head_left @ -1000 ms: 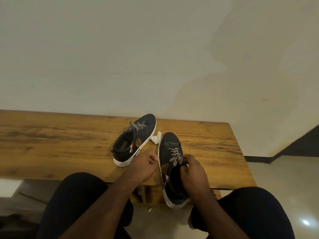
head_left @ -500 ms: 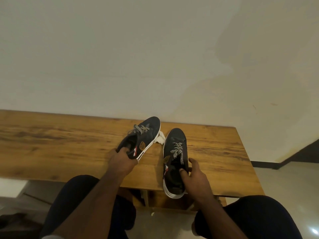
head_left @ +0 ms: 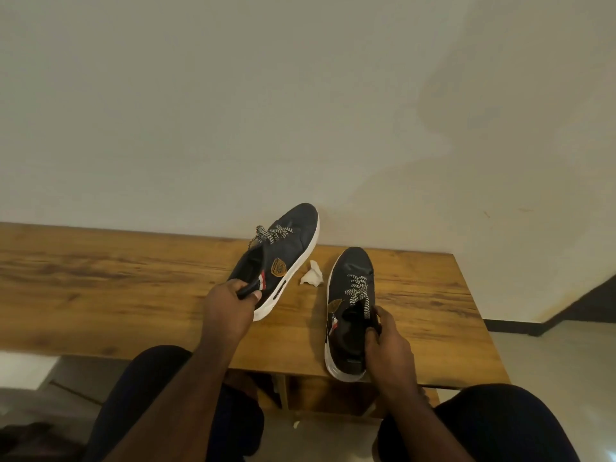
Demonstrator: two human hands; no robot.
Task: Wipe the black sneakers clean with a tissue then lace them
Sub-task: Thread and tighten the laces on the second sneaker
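Two black sneakers with white soles and checkered laces are over the wooden table. My left hand grips the heel collar of the left sneaker, which is tilted with its toe raised toward the wall. My right hand grips the collar of the right sneaker, whose heel hangs over the table's front edge. A crumpled white tissue lies on the table between the two shoes.
A plain wall rises right behind the table. The table's right edge drops to a tiled floor. My knees sit under the front edge, and a small scrap lies on the floor below.
My left hand left the right sneaker, took the left sneaker's heel and lifted it, toe up. The tissue is now uncovered between the shoes. My right hand shifted its hold on the right sneaker's collar.
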